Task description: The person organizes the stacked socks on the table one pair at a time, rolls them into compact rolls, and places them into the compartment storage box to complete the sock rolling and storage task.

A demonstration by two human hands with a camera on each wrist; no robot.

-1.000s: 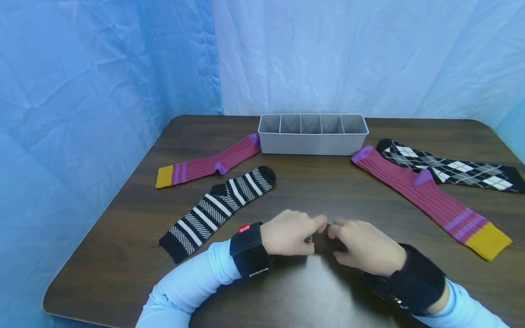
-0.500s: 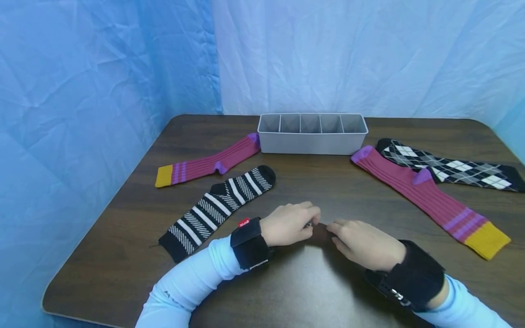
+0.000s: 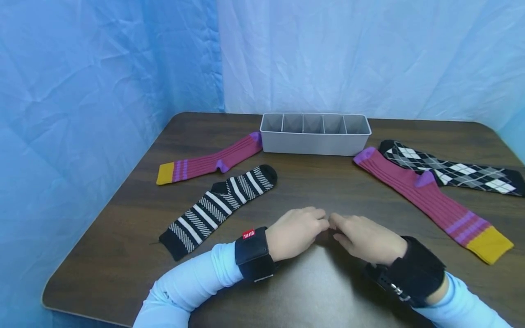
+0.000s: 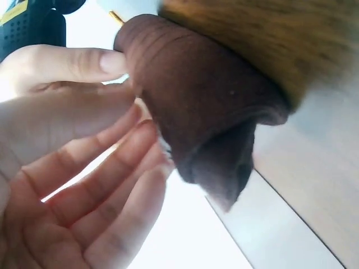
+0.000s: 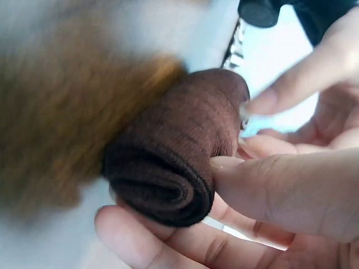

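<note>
A rolled dark brown sock (image 4: 202, 84) is between my two hands, its coiled end (image 5: 162, 188) showing in the right wrist view. My left hand (image 3: 297, 231) pinches the roll's edge between thumb and fingers. On the other side my right hand (image 3: 365, 239) holds it, the thumb pressing its side and fingers lying underneath. Seen from the head, both hands hide the roll almost entirely, and their fingertips nearly meet. Left of them lies a black-and-white striped sock (image 3: 221, 207), flat on the table.
A grey divided box (image 3: 316, 143) stands at the back of the brown table (image 3: 123, 273). One pink sock (image 3: 205, 165) lies left of it. To the right, another pink sock (image 3: 430, 200) lies against a black argyle sock (image 3: 455, 171). Blue sheeting (image 3: 102, 68) hangs around the table.
My left hand has shifted in small moves, its fingers now drawn closer to the right hand's. My right hand stays nearly in place. The socks and box lie as before.
</note>
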